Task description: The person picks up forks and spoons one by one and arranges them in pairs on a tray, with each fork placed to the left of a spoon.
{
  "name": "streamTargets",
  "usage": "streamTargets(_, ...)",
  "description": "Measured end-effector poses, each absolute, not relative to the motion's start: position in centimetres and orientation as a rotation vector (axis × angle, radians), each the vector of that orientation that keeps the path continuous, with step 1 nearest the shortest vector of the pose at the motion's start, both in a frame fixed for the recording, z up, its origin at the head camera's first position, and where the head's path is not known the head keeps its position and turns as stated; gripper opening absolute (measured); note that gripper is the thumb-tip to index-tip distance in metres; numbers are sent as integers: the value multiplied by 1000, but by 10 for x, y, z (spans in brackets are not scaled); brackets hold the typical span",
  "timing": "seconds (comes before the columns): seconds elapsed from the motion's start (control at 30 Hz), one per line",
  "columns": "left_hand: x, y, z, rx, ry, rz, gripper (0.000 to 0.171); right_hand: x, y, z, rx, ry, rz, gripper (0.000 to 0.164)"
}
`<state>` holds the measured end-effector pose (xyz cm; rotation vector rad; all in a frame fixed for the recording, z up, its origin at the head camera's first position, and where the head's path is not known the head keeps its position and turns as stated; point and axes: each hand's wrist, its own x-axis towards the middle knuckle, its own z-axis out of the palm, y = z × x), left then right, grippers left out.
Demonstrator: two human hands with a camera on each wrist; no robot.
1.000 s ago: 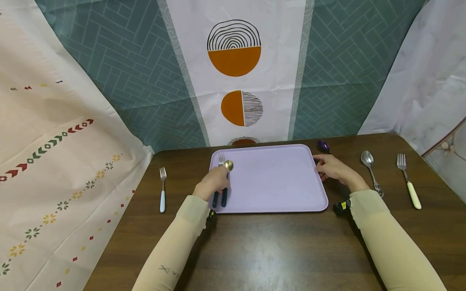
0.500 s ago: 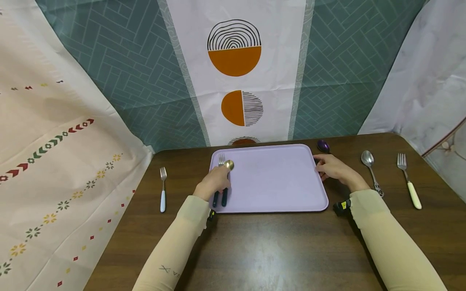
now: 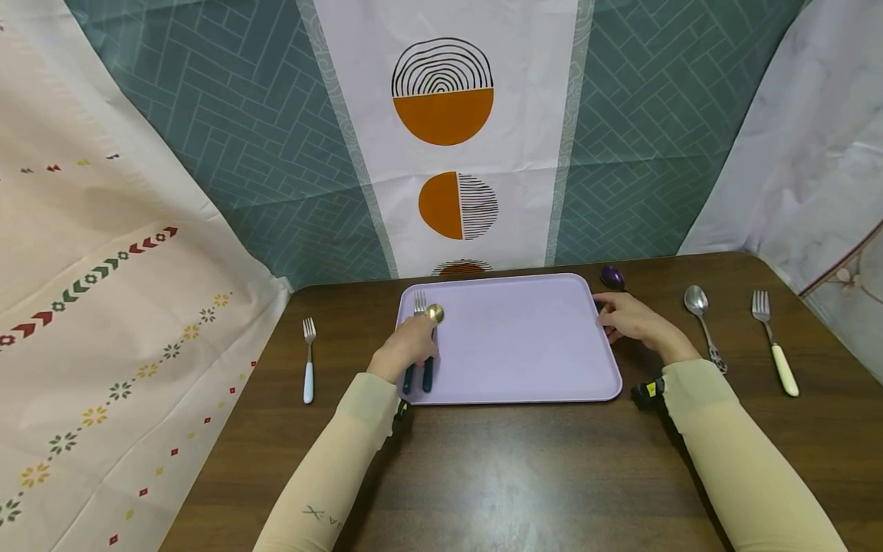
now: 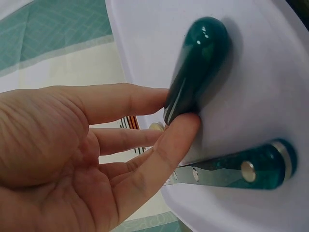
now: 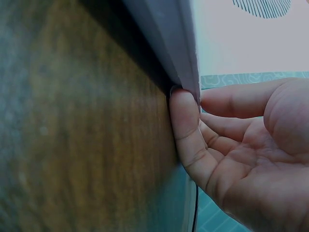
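"What's partly beneath the person's left hand [image 3: 407, 345]?"

"A silver metal fork [image 3: 420, 302] and a gold-bowled spoon [image 3: 434, 313], both dark-handled, on a rectangular pale lilac tray [image 3: 524, 337]."

"And the right hand [image 3: 631, 318]?"

"Fingers at the tray's right edge (a shiny purple spoon [image 3: 612, 277] peeks out just beyond)."

The brown table [image 3: 524, 468] carries a tray [image 3: 517, 337], two forks [image 3: 308, 376], two spoons [image 3: 697, 302].
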<state>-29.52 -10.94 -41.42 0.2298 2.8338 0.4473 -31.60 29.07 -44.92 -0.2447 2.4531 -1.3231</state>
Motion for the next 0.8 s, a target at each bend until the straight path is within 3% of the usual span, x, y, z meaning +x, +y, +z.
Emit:
streamTargets(0.4, -295, -119, -407, 265, 2835, 471, 6, -317, 289, -450, -258, 2449, -1329, 64)
streamTargets(0.63, -296, -140, -395, 135, 2856, 597, 42, -317, 290, -448, -256, 2460, -1322, 65)
streamTargets(0.8, -295, -142, -397, 124, 2830, 620, 49, -317, 290, -450, -247, 2456, -1311, 65)
